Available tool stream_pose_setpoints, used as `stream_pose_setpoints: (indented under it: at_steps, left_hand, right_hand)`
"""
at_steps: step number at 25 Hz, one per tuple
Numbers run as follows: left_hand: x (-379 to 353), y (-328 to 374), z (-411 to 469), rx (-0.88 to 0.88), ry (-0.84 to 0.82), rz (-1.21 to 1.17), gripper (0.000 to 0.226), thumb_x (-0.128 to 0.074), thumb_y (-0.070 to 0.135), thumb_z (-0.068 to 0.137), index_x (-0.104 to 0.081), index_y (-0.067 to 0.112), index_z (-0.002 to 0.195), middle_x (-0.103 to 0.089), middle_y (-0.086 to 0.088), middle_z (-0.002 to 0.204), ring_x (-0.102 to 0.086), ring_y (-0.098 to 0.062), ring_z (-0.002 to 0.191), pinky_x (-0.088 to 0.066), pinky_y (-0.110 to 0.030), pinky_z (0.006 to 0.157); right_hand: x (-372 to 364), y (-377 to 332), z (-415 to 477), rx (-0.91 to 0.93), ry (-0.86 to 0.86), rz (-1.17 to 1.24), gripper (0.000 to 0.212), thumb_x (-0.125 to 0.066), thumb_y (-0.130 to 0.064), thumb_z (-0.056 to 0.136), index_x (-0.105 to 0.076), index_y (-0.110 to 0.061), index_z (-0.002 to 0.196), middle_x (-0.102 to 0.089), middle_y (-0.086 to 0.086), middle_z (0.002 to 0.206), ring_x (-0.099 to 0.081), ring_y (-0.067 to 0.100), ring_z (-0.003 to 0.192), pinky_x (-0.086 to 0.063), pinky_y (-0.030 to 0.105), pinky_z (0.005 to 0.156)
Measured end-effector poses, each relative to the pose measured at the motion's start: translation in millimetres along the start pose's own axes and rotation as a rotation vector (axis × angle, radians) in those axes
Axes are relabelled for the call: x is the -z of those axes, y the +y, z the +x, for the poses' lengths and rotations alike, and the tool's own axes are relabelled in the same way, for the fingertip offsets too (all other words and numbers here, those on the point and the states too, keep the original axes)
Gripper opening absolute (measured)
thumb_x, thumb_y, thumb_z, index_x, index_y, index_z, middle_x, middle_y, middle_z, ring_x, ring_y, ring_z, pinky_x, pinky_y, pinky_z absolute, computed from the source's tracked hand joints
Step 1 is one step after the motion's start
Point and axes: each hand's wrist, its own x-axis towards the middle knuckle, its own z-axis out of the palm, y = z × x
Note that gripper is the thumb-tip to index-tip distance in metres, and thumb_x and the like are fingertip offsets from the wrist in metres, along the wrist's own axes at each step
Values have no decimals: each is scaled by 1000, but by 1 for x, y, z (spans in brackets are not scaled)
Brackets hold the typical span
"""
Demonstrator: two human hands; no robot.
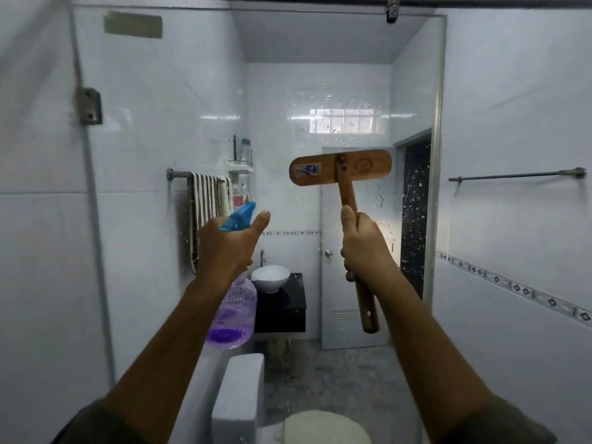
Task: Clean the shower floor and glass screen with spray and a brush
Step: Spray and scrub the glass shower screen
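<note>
Our left grip point(229, 248) is closed round the neck of the spray bottle point(234, 312), with the thumb stretched forward beside the blue trigger head point(238, 216). The clear bottle hangs below the grip with violet liquid pooled at its bottom. We can see no label on it.

Our right grip point(362, 248) is wrapped tight round the wooden handle point(368, 309) of the brush point(339, 168), thumb up along the shaft. The brush is raised with the flat back of its head towards us. On that back, a small sticker point(308, 169) with blue print sits left of the handle joint and a round stamp point(363, 163) sits right of it. We cannot read either.

Both tools are held up before the glass screen point(352, 91), which is flecked with droplets. We cannot tell whether the brush touches it. A tan sticker point(133, 25) sits high on the glass at the left, and its writing is illegible.

Further out are a striped towel point(208, 200) on a rail, a white basin point(270, 277) on a black worktop point(282, 312), and a white door point(352, 283).
</note>
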Motion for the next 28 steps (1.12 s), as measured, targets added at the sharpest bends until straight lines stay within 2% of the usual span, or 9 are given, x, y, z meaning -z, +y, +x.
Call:
stream_pose_setpoints:
  at_steps: [4,7,9,11,15,19,24,26,28]
  left_hand:
    - [26,-8,-1,-30,-6,99,35,-75,48,84,-66,14,83,-66,-4,66,-62,-19,51,-58,-37,54]
    - [41,-11,2,-79,29,127,35,-75,51,82,-58,22,71,-64,-8,63,-66,-31,56,-60,-44,58]
    - [47,-8,2,-80,20,96,38,-75,55,80,-59,20,74,-67,-11,68,-66,-29,55,-59,-37,53]
    - [53,-7,1,-58,3,75,41,-71,59,78,-59,20,81,-65,-8,70,-63,-20,53,-57,-29,51]
    - [67,-19,0,-143,41,155,38,-72,58,78,-55,25,72,-61,-4,63,-63,-21,54,-57,-31,57]
    - [83,-29,1,-276,56,232,39,-73,55,78,-54,25,64,-58,2,55,-57,-12,47,-48,-20,51]
    - [99,-22,10,-287,163,201,49,-71,62,76,-61,14,71,-62,-2,59,-62,-18,50,-55,-31,52]
    - [109,-25,11,-247,160,197,53,-71,65,74,-60,13,68,-60,-3,56,-61,-21,47,-58,-37,52]
    - [120,-29,9,-199,153,216,47,-72,60,75,-57,17,65,-59,-3,55,-59,-19,45,-59,-42,54]
  right_hand:
    - [-31,44,-68,-103,-85,-1,37,-30,-55,104,-50,-24,103,-51,0,72,-49,9,55,-45,24,50]
    - [-38,19,-48,-69,-77,5,39,-30,-53,105,-50,-19,106,-50,1,72,-48,11,55,-43,22,47]
    - [-39,-8,-22,-15,-35,-2,42,-30,-53,106,-50,-17,110,-50,1,74,-49,12,57,-44,23,47]
    - [-44,-14,-12,23,1,9,44,-29,-55,105,-50,-17,111,-50,0,76,-50,12,60,-47,29,54]
    - [-74,45,-73,-52,-74,-33,39,-30,-54,104,-53,-23,101,-51,-2,71,-47,6,52,-46,23,49]
    - [-87,41,-87,-81,-130,-62,35,-30,-51,104,-52,-24,98,-53,-1,73,-49,7,56,-47,22,51]
    - [-105,-16,-27,61,-104,-30,37,-28,-55,105,-49,-23,106,-56,3,80,-55,15,64,-52,30,54]
    - [-120,8,-53,30,-139,0,35,-30,-53,105,-50,-25,103,-56,1,77,-52,12,60,-50,29,53]
    - [-136,38,-99,-64,-174,1,33,-33,-50,104,-54,-25,102,-56,0,74,-50,8,56,-50,26,54]
